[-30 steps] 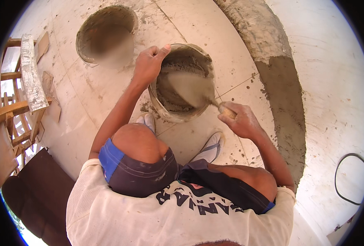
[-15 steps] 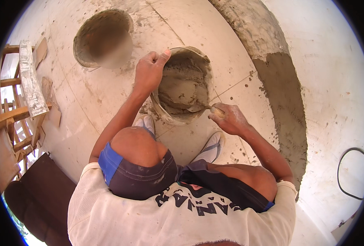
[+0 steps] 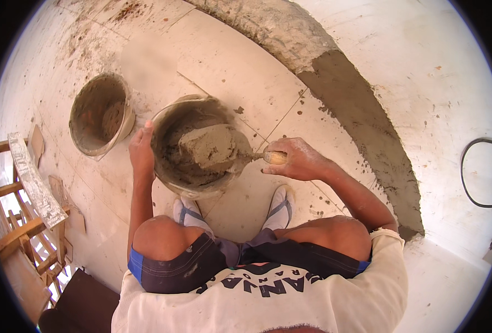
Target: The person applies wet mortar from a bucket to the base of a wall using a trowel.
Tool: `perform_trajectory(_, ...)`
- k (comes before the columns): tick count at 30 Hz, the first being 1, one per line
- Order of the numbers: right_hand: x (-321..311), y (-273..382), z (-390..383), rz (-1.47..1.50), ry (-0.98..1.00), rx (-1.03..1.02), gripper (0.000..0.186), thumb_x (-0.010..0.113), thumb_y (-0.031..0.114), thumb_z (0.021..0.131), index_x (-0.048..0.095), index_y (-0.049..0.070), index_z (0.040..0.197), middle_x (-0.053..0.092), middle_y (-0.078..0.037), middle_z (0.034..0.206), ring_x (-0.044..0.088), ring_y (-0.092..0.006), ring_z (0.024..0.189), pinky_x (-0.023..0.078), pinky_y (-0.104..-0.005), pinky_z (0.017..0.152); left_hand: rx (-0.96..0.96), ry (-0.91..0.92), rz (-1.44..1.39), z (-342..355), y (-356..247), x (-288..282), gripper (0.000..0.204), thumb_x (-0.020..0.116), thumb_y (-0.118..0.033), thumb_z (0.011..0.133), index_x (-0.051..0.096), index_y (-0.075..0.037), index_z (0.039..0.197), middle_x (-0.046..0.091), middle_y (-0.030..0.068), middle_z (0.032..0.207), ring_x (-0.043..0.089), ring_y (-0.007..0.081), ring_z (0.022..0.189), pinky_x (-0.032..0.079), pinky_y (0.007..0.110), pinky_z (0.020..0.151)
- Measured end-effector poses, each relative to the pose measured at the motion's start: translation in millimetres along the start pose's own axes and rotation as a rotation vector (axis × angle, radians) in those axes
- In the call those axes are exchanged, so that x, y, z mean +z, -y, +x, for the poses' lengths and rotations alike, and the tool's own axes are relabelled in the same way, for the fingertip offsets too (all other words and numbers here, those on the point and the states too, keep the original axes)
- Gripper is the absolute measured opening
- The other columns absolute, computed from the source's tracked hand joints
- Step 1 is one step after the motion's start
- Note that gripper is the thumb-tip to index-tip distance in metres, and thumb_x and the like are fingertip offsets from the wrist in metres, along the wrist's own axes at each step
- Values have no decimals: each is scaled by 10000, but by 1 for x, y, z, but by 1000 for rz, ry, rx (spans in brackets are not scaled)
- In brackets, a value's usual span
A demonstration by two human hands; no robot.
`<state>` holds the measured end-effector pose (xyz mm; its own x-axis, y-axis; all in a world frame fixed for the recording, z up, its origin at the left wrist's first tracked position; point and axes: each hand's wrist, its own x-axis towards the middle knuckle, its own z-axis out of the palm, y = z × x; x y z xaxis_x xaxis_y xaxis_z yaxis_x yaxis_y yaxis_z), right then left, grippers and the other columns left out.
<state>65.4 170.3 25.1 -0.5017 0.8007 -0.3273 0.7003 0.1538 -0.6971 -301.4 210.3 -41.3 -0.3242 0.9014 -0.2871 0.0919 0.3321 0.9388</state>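
My left hand [image 3: 142,151] grips the left rim of a bucket [image 3: 201,193] that stands on the floor in front of my feet. Wet grey mortar [image 3: 175,166] lies inside it and coats its walls. My right hand [image 3: 300,159] is closed round the wooden handle of a trowel [image 3: 276,157] at the bucket's right side. A thick heap of mortar [image 3: 210,147] sits on the trowel's blade over the bucket's mouth, hiding most of the blade.
A second mortar-stained bucket [image 3: 103,116] stands at the left. Fresh mortar [image 3: 362,105] runs in a curved band along the wall's foot at the right. Wooden framing [image 3: 32,183] stands at far left. A black cable loop [image 3: 463,172] hangs at far right.
The trowel has come up out of the mortar with a heap on it. My left hand has shifted along the rim to the bucket's left side. The view has shifted too.
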Motion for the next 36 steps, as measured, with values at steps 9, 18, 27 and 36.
perform_trajectory(9, -110, -148, 24, 733, 132, 521, 348, 622, 356, 950, 698, 42, 1079, 640, -59, 809, 627, -157, 694, 539, -304, 604, -67, 34, -141, 7, 22, 0, 437, 581, -383, 1018, 693, 28, 1118, 677, 60, 1047, 581, 145, 971, 455, 303, 898)
perform_trajectory(18, -131, -145, -33, 38, -500, 634, 311, 657, 297, 881, 678, 27, 1033, 653, -121, 827, 619, -224, 741, 516, -371, 689, -74, 14, -51, 6, 11, -15, 435, 603, -420, 1003, 693, 4, 1037, 648, 19, 962, 525, 113, 898, 426, 265, 845)
perform_trajectory(27, -21, -201, 38, -197, -522, 571, 478, 616, 363, 915, 505, 6, 1213, 656, -286, 1086, 618, -460, 1078, 490, -511, 917, -72, 65, -66, 8, 7, -6, 399, 573, -376, 1028, 699, 1, 1063, 665, 17, 976, 551, 114, 896, 441, 271, 841)
perform_trajectory(36, -30, -228, 59, -508, -500, 733, 495, 542, 438, 959, 519, 35, 1246, 679, -277, 1047, 665, -439, 1015, 525, -535, 887, -86, 33, -77, 2, 1, -6, 432, 587, -382, 1019, 696, 23, 1126, 686, 50, 1027, 588, 127, 928, 467, 281, 857)
